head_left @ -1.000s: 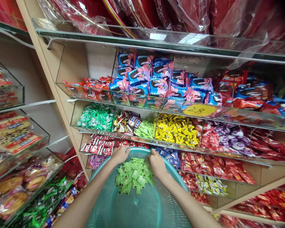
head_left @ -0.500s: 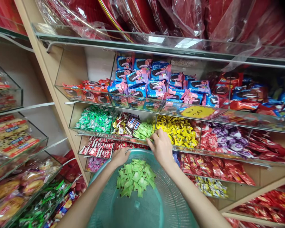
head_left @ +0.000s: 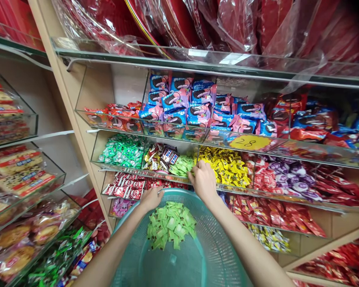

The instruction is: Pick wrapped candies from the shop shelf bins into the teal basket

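Observation:
My left hand (head_left: 151,198) is closed over the far left rim of a green plastic basket (head_left: 224,255). Inside the basket lies a heap of small light-green wrapped candies (head_left: 172,224). Over the front glass of a shelf bin, my right hand (head_left: 204,179) has its fingers curled and drawn together at the right end of more green candies (head_left: 182,165). Its fingertips are partly hidden, so what they hold, if anything, does not show. Yellow wrapped candies (head_left: 231,167) sit just right of that hand, behind a glass divider.
Blue and pink cookie packs (head_left: 187,99) fill the shelf above, with a yellow price tag (head_left: 250,142) reading 28. Glass bin fronts and dividers edge each row. Green-and-white candies (head_left: 122,151) lie left. A wooden upright (head_left: 68,103) separates another snack rack (head_left: 20,163).
My right hand's fingers have drawn closer together beside the green candies. The view has shifted slightly, moving the shelves a little right and down. My left hand stays on the rim.

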`<state>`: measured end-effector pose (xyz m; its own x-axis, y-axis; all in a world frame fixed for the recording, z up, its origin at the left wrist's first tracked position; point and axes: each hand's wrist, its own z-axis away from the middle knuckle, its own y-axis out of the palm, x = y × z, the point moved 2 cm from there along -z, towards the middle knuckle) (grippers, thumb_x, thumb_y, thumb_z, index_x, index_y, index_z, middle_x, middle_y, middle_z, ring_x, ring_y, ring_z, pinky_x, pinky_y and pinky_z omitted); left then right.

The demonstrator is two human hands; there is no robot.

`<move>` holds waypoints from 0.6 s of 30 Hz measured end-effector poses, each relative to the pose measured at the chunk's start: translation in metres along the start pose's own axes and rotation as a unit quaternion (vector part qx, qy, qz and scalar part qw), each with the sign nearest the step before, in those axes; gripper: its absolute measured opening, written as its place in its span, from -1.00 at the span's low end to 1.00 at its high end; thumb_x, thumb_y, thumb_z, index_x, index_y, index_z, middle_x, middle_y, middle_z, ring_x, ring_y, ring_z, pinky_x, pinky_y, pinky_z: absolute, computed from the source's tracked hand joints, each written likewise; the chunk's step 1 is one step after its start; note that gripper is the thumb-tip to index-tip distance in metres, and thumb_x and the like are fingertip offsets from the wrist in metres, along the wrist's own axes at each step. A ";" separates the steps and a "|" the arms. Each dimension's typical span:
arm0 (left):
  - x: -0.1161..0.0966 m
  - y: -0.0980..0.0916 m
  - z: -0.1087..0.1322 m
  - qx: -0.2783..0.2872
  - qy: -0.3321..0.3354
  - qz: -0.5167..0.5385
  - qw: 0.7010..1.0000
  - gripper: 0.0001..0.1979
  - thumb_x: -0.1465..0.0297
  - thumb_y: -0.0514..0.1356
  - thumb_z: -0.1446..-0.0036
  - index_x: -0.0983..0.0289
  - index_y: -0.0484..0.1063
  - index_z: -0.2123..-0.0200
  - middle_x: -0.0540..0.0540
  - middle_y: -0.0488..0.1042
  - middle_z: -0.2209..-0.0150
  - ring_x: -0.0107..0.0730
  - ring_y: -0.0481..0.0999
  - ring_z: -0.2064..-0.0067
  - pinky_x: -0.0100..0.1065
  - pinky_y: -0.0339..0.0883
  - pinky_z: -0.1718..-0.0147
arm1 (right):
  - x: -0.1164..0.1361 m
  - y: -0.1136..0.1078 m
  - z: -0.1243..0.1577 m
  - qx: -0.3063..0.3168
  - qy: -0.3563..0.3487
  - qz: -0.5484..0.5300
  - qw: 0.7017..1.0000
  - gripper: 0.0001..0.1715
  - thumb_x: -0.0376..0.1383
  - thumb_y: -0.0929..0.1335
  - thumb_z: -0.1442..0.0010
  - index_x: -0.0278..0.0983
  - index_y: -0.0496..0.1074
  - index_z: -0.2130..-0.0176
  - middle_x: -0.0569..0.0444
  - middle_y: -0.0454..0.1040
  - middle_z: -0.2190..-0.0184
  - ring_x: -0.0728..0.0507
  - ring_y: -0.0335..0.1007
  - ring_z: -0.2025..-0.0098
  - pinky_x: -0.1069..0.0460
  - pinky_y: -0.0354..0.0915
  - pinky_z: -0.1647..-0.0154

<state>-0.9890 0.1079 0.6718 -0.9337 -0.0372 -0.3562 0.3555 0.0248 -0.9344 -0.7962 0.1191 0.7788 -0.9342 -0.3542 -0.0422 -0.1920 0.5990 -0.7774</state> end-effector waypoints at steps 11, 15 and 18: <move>0.002 -0.006 0.005 0.003 -0.003 0.006 1.000 -0.62 0.18 -0.12 -0.15 0.09 0.34 0.06 0.05 0.48 0.10 -0.26 0.44 0.08 -0.34 0.23 0.17 | 0.002 -0.002 -0.005 -0.037 -0.001 0.014 0.999 -0.70 -0.32 0.20 -0.17 -0.28 0.38 0.52 -0.05 0.28 0.39 -0.15 0.12 0.33 -0.01 0.03 0.38; 0.003 -0.008 0.005 0.000 -0.007 0.007 1.000 -0.62 0.17 -0.12 -0.15 0.06 0.33 0.05 0.04 0.48 0.10 -0.24 0.43 0.06 -0.30 0.23 0.14 | 0.001 -0.008 -0.009 -0.083 -0.008 0.011 0.996 -0.69 -0.31 0.17 -0.20 -0.28 0.37 0.49 -0.03 0.27 0.37 -0.12 0.10 0.34 0.00 0.03 0.36; 0.005 -0.008 0.005 0.000 -0.008 0.007 1.000 -0.63 0.18 -0.12 -0.15 0.05 0.34 0.07 0.04 0.50 0.12 -0.23 0.44 0.07 -0.28 0.23 0.15 | 0.003 -0.018 -0.008 -0.123 -0.015 -0.045 0.991 -0.69 -0.29 0.15 -0.22 -0.28 0.38 0.44 -0.02 0.26 0.32 -0.11 0.12 0.30 0.01 0.06 0.31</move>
<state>-0.9958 0.1030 0.6775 -0.9281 -0.0523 -0.3687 0.3679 0.0251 -0.9295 -0.7973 0.1126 0.7979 -0.9011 -0.4335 -0.0014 -0.3450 0.7191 -0.6032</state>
